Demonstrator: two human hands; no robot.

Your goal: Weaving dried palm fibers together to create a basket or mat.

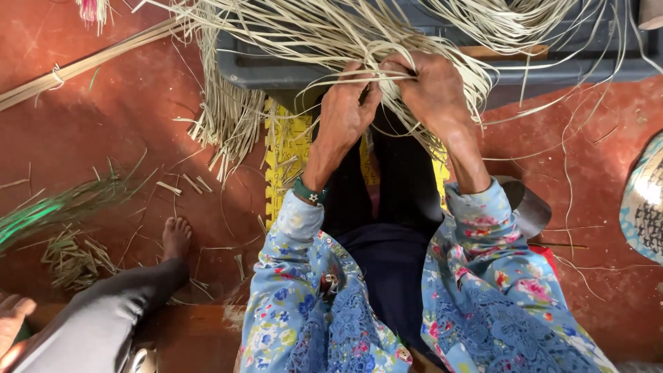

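My left hand (343, 114) and my right hand (431, 90) are raised side by side in a mass of pale dried straw strips (331, 31). Both hands pinch thin strips between their fingers, and the strands cross over my knuckles. My sleeves are blue with a flower print, and a green band (307, 192) sits on my left wrist. The fingertips are partly hidden by the straw.
A dark grey tub (290, 69) lies under the straw at the top. A yellow foam mat (283, 152) lies on the red floor (103, 131). Another person's leg and bare foot (175, 238) reach in at the lower left. Green stalks (41, 211) lie left; a metal bowl (528, 204) right.
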